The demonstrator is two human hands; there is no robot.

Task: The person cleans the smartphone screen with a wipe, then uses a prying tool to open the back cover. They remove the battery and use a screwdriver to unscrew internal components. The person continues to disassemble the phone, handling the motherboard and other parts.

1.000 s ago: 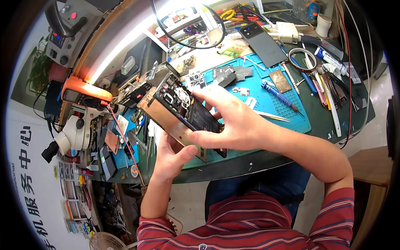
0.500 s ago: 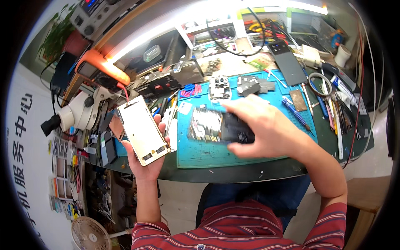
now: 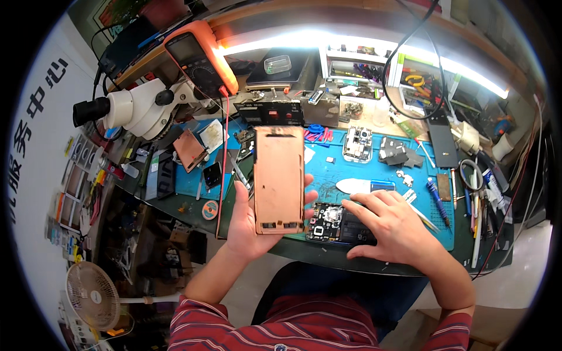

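Note:
Upright in my left hand [image 3: 249,234] is a phone screen panel [image 3: 280,181], its copper-coloured inner side facing me. My fingers close round its lower part, with small dark parts along its bottom edge. An opened phone body [image 3: 328,219] lies flat at the near edge of the blue mat [image 3: 328,169], circuit board at its left end and black battery at its right. My right hand [image 3: 392,225] is spread over the battery end, fingertips at the far side and thumb apart from the near edge. A blue-handled spudger with a broad pale blade [image 3: 354,186] lies just beyond.
Left of the mat stand a white microscope [image 3: 140,108] and an orange multimeter [image 3: 202,58], whose red lead hangs to the table edge. Another opened phone part [image 3: 357,144] sits at the back. A blue screwdriver [image 3: 438,202] and several tools line the right side.
The phone body has come down onto the mat's near edge, and my right hand's fingers have spread. My left hand has raised the panel and turned it more upright. The view has shifted.

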